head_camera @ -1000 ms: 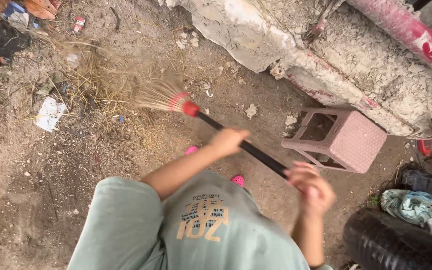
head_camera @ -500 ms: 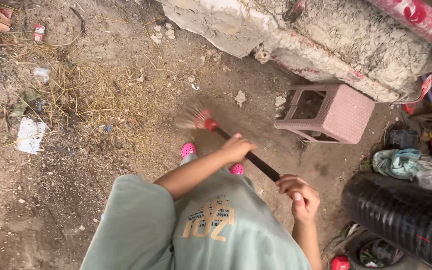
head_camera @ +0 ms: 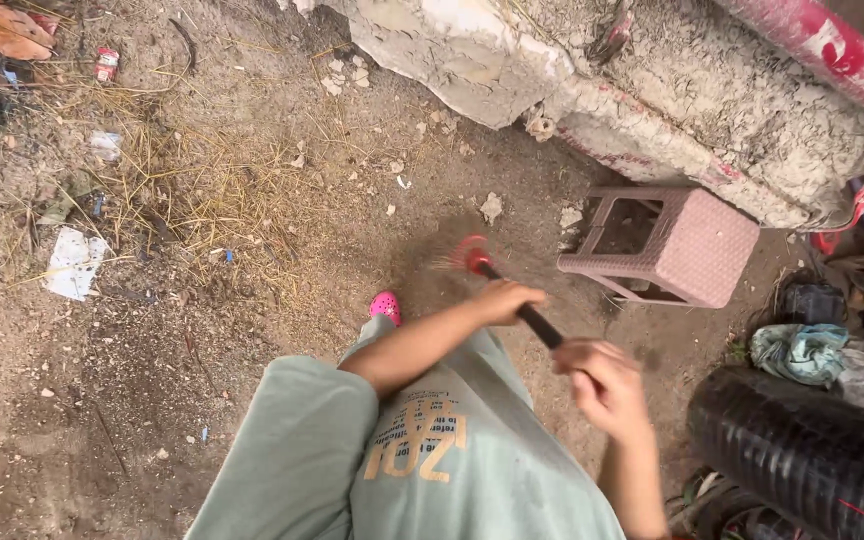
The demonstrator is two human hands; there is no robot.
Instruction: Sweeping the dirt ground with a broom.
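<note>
Sweeping here works best with short, low strokes, bristles kept flat on the dirt ground [head_camera: 152, 400], pushed toward the straw at 10 o'clock. Both hands work the broom [head_camera: 512, 295]: the left hand [head_camera: 505, 299] is clenched low on the dark handle, near the blurred red head at 12 o'clock; the right hand [head_camera: 604, 385] is clenched higher, forearm bent. The pink stool [head_camera: 697, 250] stands at 2 o'clock.
</note>
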